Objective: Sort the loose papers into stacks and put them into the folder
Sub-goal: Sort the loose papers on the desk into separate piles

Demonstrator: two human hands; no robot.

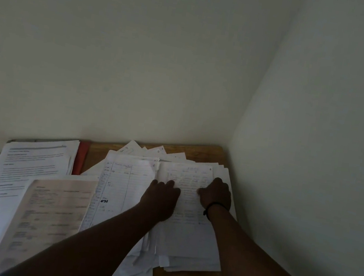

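I see a warm brown wooden table (200, 151) with a smooth grain, pushed into a corner of plain, matt pale walls (142, 49). Most of its top is covered in thin white sheets. The loose papers (185, 237), a ragged, fanned heap of ruled and handwritten pages with curling lower edges, lie on the right half of the table, reaching nearly to the right wall. My left hand (161, 197) rests on this heap, fingers spread fairly flat and pressing the top handwritten sheet (189, 187). My right hand (216, 193), with a thin black band (212, 207) on the wrist, sits just beside it on the same sheet; its fingers look bent at the knuckles, but I cannot tell whether they pinch the paper. Left of the heap lies a ruled white ledger page (119, 187), then a cream printed form sheet (51, 215) overlapping a neater stack of white typed pages (27, 169). A flat red folder edge (81, 157) shows beneath that stack, near the back wall.
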